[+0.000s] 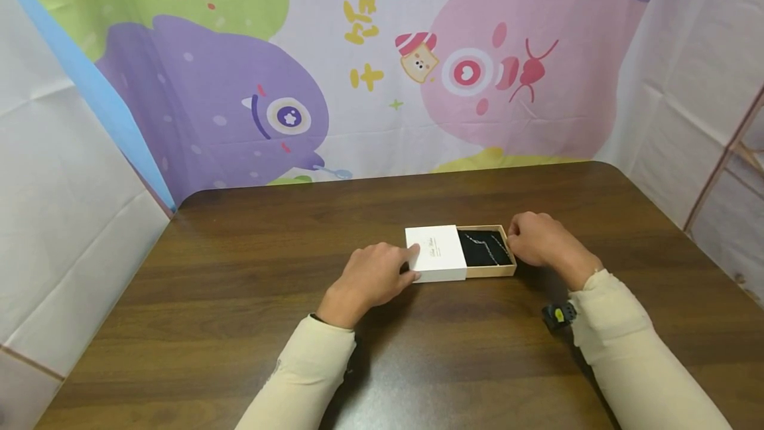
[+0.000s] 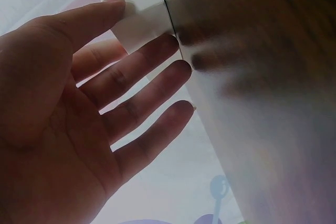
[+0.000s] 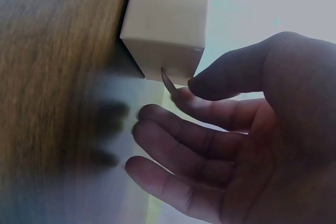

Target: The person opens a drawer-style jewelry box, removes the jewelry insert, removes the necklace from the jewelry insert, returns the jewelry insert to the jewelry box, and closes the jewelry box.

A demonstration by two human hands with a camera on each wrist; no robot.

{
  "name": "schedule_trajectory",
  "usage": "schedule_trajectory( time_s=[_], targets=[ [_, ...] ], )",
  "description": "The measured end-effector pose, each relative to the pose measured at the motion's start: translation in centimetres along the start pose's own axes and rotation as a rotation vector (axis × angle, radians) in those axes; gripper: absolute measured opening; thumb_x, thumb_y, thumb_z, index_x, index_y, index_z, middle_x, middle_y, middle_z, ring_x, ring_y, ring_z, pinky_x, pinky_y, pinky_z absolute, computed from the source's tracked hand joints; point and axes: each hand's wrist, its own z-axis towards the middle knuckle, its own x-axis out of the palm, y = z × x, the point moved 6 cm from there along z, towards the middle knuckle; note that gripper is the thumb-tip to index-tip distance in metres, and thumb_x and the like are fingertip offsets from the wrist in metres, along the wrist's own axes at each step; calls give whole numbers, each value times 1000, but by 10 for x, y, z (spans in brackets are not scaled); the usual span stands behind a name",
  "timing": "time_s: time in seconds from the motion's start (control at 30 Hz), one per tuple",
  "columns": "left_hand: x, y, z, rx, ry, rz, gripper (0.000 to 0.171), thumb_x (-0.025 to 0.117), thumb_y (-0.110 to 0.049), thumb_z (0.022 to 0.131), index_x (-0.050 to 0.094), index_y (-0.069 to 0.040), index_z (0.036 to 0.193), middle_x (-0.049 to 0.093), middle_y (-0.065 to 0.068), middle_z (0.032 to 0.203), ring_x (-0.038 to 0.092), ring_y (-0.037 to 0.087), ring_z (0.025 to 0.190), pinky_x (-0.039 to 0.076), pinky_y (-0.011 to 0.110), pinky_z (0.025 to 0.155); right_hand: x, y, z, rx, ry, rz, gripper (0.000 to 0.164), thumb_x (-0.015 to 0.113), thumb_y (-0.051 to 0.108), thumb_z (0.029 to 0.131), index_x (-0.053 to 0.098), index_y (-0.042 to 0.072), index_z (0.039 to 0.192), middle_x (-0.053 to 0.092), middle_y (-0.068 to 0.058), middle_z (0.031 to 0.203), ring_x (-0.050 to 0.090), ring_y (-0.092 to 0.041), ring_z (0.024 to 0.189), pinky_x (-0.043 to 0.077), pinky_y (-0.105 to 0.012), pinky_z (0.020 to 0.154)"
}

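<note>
While the right hand (image 1: pixel 540 241) pinches the tab (image 3: pixel 167 81) and the spread left hand (image 1: pixel 376 275) touches the box (image 1: pixel 440 255), it looks light, stiff, best held by its sides.

Smooth, matt white card on my box cover (image 1: pixel 437 264), card-like tan tray (image 1: pixel 492 271), dull black padding (image 1: pixel 473 257), glinting metal chain (image 1: pixel 478 241)! Wood-grain tabletop (image 1: pixel 239 271) shining, my sleeves (image 1: pixel 313 357) matt cloth, backdrop (image 1: pixel 370 125) creased printed fabric.

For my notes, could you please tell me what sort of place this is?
Probably a makeshift recording booth: a cartoon-print cloth hangs behind a brown table, with pale sheets on both sides.
</note>
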Motion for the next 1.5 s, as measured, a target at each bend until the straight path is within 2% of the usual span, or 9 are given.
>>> schedule_trajectory(
  time_s=[0.2,0.53,0.7,0.87,1.07,1.5],
  targets=[
    [0,0,0,-5,3,0,50,69,-38,96,59,-21,142,73,4,108,68,22,92,53,46,70,-3,1,0,-14,-60,0,16,52,17,96,58,6,87,55,-8,79,53,-25,72,42,-40,64],
    [0,1,1,-10,7,2,51,69,-39,96,58,-21,143,73,4,110,67,21,91,53,44,70,-3,5,0,-57,-94,-13,14,57,21,98,60,7,97,60,-7,84,56,-26,76,45,-44,67],
    [0,1,0,-17,11,-2,52,68,-39,96,57,-21,144,72,4,113,67,20,92,52,43,70,-1,8,-1,-75,-90,-18,11,61,21,97,62,10,100,65,-7,94,59,-25,80,47,-46,69],
    [0,0,0,-21,14,-2,52,68,-39,96,57,-22,144,73,4,111,67,21,91,52,44,70,2,11,-2,-90,-72,-18,10,64,19,97,64,10,101,66,-7,95,59,-24,80,47,-45,68],
    [0,0,0,-13,3,12,48,69,-40,96,61,-22,140,72,3,100,66,20,85,52,44,66,6,11,0,-72,-46,-45,18,67,22,94,66,8,106,66,-9,99,60,-26,85,48,-49,71],
    [0,0,-1,-20,12,9,50,68,-40,96,59,-23,142,73,3,107,67,21,90,52,45,68,8,14,0,-46,-11,-60,31,68,27,92,68,6,116,66,-7,99,61,-27,88,48,-52,75]
  ],
)
